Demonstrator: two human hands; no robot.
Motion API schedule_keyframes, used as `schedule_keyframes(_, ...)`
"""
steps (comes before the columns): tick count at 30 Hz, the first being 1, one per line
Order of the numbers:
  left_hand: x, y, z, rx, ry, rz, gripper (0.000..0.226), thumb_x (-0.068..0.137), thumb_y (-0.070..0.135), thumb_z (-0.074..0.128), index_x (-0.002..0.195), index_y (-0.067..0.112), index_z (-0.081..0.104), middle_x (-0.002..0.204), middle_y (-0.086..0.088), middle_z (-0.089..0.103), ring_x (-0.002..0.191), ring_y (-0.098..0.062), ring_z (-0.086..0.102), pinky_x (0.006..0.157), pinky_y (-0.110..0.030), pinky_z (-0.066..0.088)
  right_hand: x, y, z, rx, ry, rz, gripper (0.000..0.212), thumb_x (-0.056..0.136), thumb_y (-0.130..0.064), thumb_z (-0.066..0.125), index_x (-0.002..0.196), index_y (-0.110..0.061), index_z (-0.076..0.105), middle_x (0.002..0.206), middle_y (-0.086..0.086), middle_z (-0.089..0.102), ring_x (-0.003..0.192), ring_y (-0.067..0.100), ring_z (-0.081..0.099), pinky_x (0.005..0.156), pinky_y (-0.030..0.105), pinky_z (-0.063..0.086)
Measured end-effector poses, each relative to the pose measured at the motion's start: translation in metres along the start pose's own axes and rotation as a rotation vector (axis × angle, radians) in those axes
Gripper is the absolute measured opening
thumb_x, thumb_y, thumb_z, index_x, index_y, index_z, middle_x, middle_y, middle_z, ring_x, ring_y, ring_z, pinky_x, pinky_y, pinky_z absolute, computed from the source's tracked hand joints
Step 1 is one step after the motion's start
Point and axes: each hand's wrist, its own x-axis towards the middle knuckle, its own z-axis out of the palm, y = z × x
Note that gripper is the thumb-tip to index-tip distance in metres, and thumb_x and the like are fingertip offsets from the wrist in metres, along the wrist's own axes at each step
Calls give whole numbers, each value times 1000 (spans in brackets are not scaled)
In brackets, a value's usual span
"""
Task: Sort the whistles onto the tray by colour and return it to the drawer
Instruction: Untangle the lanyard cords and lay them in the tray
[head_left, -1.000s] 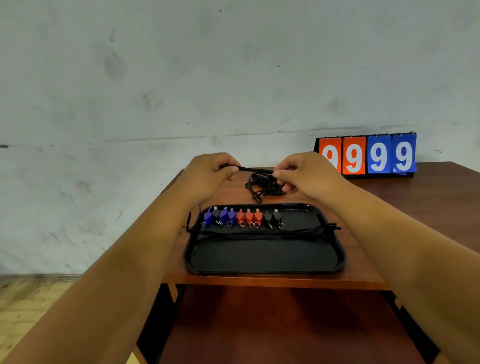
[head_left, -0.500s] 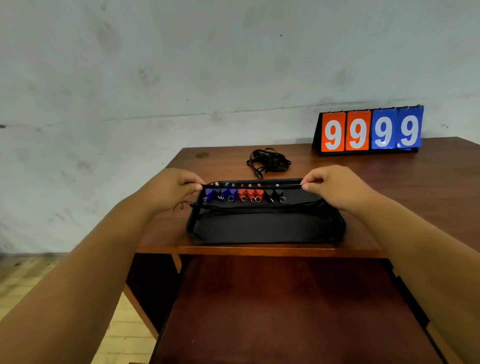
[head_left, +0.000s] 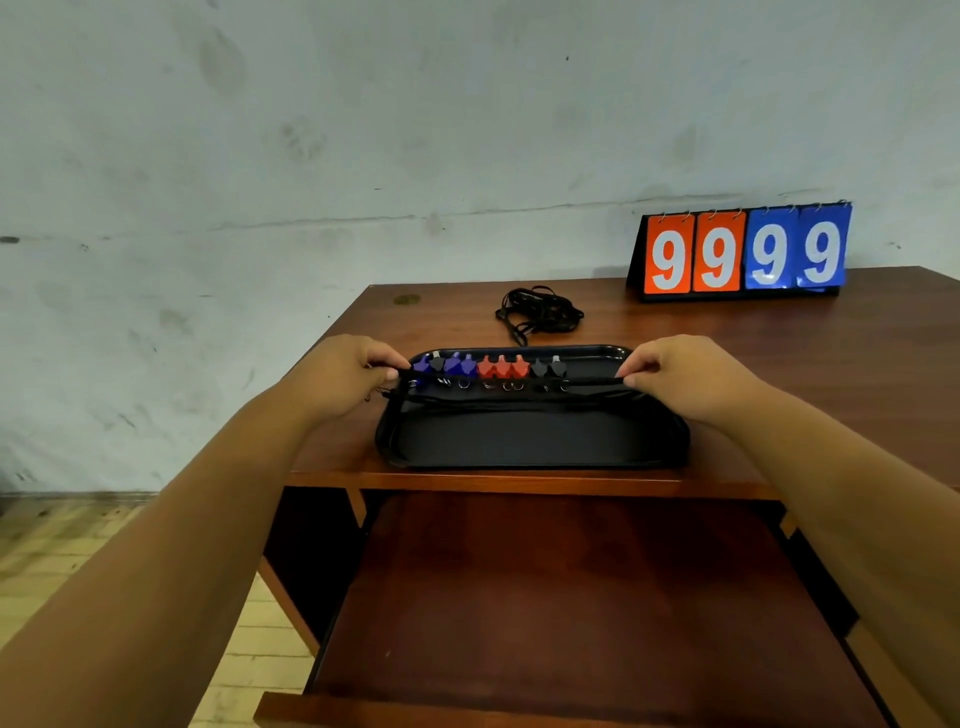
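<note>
fingers (head_left: 388, 362) of the left hand (head_left: 345, 374) curl and pinch one end of a black cord (head_left: 597, 381) stretched over the tray (head_left: 519, 441). blue whistles (head_left: 454, 364), red whistles (head_left: 503, 366) and black whistles (head_left: 548, 368) line the tray's far side. right hand (head_left: 675, 374) pinches the other end with curled fingers. tray rests on the table (head_left: 779, 364) at its front edge, above the open drawer (head_left: 571, 597).

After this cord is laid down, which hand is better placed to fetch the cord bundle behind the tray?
Right hand, marginally: the tangled black cord bundle lies slightly nearer it than the left hand. Both pinch the stretched black cord.
</note>
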Motion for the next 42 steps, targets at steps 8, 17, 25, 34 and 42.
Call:
schedule_keyframes(8,-5,-1,-2,-34,24,-22,19,102,12,69,100,29,78,93,6,76,87,-15,70,70,-25,49,-5,0,-2,20,5,5,5,101,-25,75,104,-29,75,102,-9,72,99,11,67,90,31,56)
schedule_keyframes(17,-7,-3,-3,-24,43,-51,13,100,16,74,96,28,78,91,8,75,83,-9,67,68,-24,45,-8,-5,-3,41,9,9,6,101,-26,73,103,-31,75,103,-9,72,101,12,67,88,30,54)
schedule_keyframes(25,-7,28,-14,-43,31,14,8,100,32,73,108,32,75,104,15,73,96,0,68,76,-18,46,-11,-45,-25,558,143,56,10,99,-27,76,109,-27,77,96,-4,80,85,14,74,77,32,62)
schedule_keyframes(34,6,153,8,-194,-17,290,26,93,38,81,118,34,73,105,18,75,99,6,69,74,-8,48,-3,-110,-39,750,43,-89,32,94,-19,84,122,-11,70,91,8,84,81,20,81,80,32,67)
schedule_keyframes(42,18,168,20,-235,122,280,7,90,29,82,98,29,82,92,15,78,91,3,70,83,-20,55,-2,-103,-49,852,-71,-50,38,95,-23,81,127,-7,69,101,13,84,96,26,82,98,46,63)
